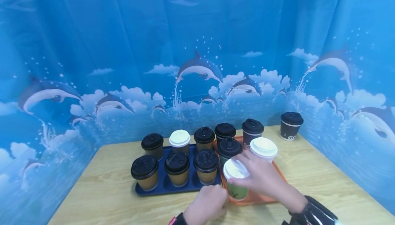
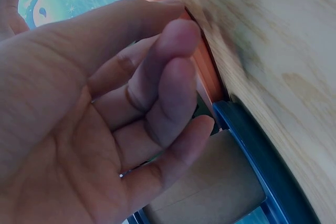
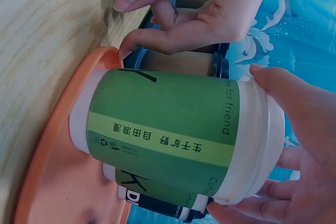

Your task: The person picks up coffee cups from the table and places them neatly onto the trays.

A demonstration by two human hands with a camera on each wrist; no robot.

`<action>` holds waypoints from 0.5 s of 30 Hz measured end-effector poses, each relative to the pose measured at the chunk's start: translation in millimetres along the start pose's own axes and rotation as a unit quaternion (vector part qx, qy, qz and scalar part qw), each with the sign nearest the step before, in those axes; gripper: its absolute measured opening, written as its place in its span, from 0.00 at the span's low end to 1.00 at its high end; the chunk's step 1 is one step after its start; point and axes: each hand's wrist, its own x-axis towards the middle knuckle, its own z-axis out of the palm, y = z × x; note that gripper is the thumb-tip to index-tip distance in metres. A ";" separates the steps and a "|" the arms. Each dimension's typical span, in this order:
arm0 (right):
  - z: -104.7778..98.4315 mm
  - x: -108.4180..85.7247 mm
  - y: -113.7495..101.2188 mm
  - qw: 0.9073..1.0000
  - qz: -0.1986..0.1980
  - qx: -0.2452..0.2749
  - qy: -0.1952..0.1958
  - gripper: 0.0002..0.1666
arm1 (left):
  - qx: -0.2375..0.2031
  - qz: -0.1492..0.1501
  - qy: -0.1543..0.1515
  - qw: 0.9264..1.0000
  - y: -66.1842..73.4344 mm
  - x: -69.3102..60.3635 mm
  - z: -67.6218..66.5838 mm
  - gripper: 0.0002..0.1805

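Observation:
My right hand [image 1: 262, 175] grips a green paper cup [image 3: 163, 124] by its white lid [image 3: 257, 140], thumb on one side and fingers on the other. The cup is upright at the near left corner of the orange tray [image 1: 257, 199]; whether its base touches the tray I cannot tell. My left hand [image 1: 210, 201] is at the near edge where the two trays meet, its fingers loosely bent and holding nothing. In the right wrist view, one of its fingertips [image 3: 124, 53] lies against or very near the orange tray's corner.
Left of the orange tray, a dark blue tray [image 1: 166, 191] bears several brown cups with black lids and one white lid [image 1: 180, 138]. Behind the green cup stand a black-lidded cup [image 1: 229, 148] and a white-lidded cup [image 1: 263, 147]. A black cup [image 1: 291, 126] is on the table at the back right.

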 end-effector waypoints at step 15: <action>5.7 -0.7 -0.3 0.999 0.019 0.032 -0.006 0.39 | -0.023 0.006 -0.002 1.000 -0.5 -0.3 -1.8 0.15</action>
